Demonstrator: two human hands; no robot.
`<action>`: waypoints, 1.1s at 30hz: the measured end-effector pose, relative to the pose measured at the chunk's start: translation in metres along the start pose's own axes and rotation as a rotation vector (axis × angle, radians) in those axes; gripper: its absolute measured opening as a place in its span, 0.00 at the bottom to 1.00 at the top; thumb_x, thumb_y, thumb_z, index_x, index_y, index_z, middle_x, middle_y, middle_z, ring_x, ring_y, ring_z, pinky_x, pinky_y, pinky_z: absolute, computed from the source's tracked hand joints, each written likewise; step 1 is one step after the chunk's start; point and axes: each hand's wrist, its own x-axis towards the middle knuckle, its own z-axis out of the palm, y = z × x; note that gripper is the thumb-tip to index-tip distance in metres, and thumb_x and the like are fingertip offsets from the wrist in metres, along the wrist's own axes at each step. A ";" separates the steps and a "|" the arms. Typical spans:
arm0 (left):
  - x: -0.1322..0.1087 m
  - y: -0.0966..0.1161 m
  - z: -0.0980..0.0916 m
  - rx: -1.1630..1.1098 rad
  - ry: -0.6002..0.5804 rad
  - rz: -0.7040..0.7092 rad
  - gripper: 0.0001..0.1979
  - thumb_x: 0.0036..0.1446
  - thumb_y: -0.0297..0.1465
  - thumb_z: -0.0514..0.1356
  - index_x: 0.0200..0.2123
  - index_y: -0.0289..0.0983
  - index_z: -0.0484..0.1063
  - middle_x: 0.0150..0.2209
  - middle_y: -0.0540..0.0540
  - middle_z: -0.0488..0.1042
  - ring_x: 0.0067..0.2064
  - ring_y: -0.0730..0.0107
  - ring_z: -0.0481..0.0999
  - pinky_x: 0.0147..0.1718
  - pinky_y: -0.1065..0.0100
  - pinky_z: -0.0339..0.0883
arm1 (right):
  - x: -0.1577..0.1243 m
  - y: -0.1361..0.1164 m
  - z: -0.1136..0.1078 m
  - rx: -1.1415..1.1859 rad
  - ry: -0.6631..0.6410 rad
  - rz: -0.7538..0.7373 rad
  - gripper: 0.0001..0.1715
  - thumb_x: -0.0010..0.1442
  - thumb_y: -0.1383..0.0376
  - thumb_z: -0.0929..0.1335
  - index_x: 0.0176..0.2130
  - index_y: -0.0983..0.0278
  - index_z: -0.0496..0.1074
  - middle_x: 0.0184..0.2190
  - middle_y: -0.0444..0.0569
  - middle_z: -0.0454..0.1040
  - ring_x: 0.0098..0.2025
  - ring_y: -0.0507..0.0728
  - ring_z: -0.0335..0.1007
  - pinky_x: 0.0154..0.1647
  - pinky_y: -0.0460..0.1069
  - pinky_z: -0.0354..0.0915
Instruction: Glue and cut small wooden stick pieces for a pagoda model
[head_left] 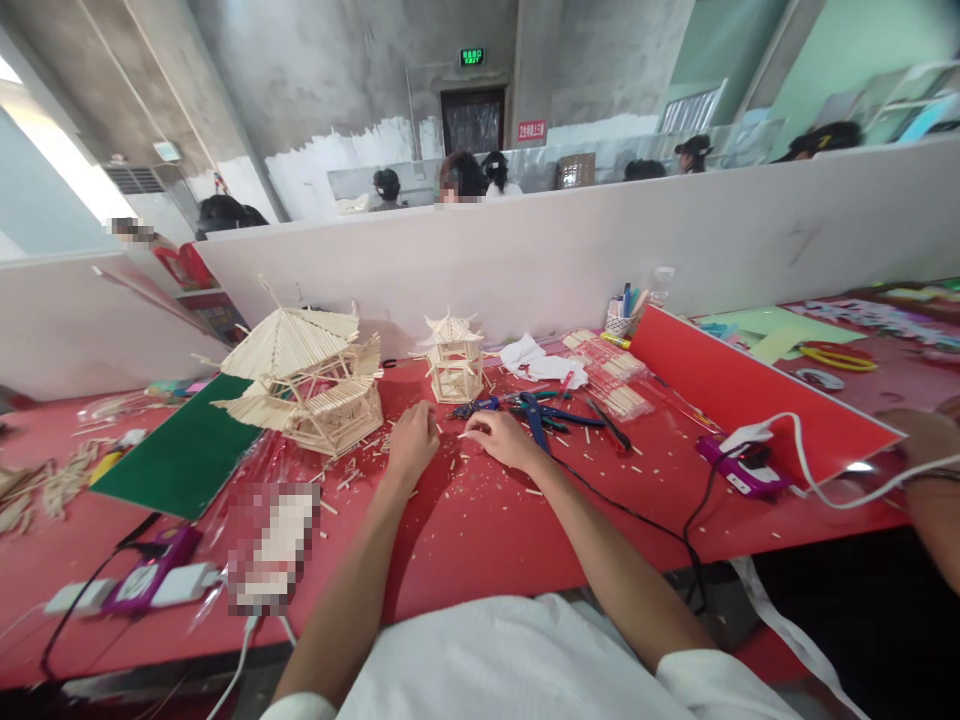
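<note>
My left hand [415,437] is closed, its fingers curled down over the red tabletop; whatever they may hold is hidden. A short gap away, my right hand [501,437] pinches a small pale wooden stick piece [463,434] between thumb and fingertips. Just behind the hands stands a small pagoda model [455,362] built of wooden sticks. A larger stick pavilion model [300,375] with wide roofs is to the left. Blue-handled pliers [537,420] and other tools lie beyond my right hand. Stick offcuts are scattered around both hands.
A green board [180,445] lies left and a red board [757,400] leans right. Packs of sticks [611,375], a white cloth [541,360] and a pen holder [619,318] are at the back. Purple power strips [742,468] with cables lie on the table. A white partition [525,260] stands behind.
</note>
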 end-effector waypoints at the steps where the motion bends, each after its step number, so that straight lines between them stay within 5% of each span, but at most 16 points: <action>1: 0.000 -0.002 0.000 0.043 -0.010 -0.015 0.09 0.66 0.27 0.52 0.46 0.38 0.70 0.42 0.41 0.78 0.45 0.59 0.75 0.45 0.63 0.65 | 0.000 0.000 0.000 -0.009 0.000 0.010 0.04 0.63 0.68 0.70 0.37 0.63 0.78 0.35 0.48 0.81 0.36 0.54 0.74 0.39 0.47 0.62; 8: 0.001 -0.007 0.003 0.105 -0.059 0.067 0.09 0.64 0.25 0.55 0.45 0.40 0.72 0.43 0.42 0.80 0.47 0.59 0.76 0.44 0.64 0.65 | -0.001 0.000 0.000 -0.077 -0.008 0.037 0.04 0.64 0.67 0.70 0.37 0.63 0.78 0.35 0.48 0.81 0.35 0.55 0.74 0.39 0.47 0.61; 15: -0.001 0.002 -0.003 0.043 -0.178 -0.018 0.15 0.71 0.38 0.49 0.47 0.42 0.74 0.36 0.43 0.81 0.39 0.61 0.81 0.37 0.67 0.64 | -0.001 0.000 -0.001 -0.099 -0.002 0.064 0.04 0.64 0.66 0.70 0.38 0.62 0.78 0.35 0.48 0.81 0.36 0.56 0.75 0.40 0.48 0.62; 22: -0.004 0.012 -0.001 -0.203 -0.275 0.278 0.11 0.68 0.33 0.54 0.48 0.42 0.75 0.46 0.45 0.82 0.47 0.61 0.81 0.45 0.66 0.68 | -0.001 -0.001 -0.001 -0.066 0.032 0.022 0.07 0.64 0.70 0.68 0.37 0.62 0.77 0.37 0.48 0.81 0.38 0.55 0.75 0.41 0.47 0.62; 29: -0.001 0.008 0.004 -0.233 -0.220 0.218 0.11 0.66 0.30 0.55 0.46 0.41 0.77 0.47 0.44 0.82 0.48 0.61 0.80 0.47 0.64 0.70 | 0.001 0.004 -0.001 -0.093 0.053 0.045 0.05 0.65 0.68 0.68 0.39 0.62 0.75 0.37 0.48 0.80 0.38 0.55 0.74 0.42 0.48 0.63; 33: -0.001 0.004 0.005 -0.175 -0.185 0.144 0.12 0.65 0.29 0.56 0.46 0.41 0.78 0.47 0.43 0.82 0.48 0.60 0.80 0.48 0.63 0.70 | -0.003 0.018 -0.015 -0.411 0.165 0.194 0.12 0.63 0.64 0.71 0.47 0.63 0.74 0.45 0.55 0.77 0.49 0.62 0.71 0.51 0.54 0.62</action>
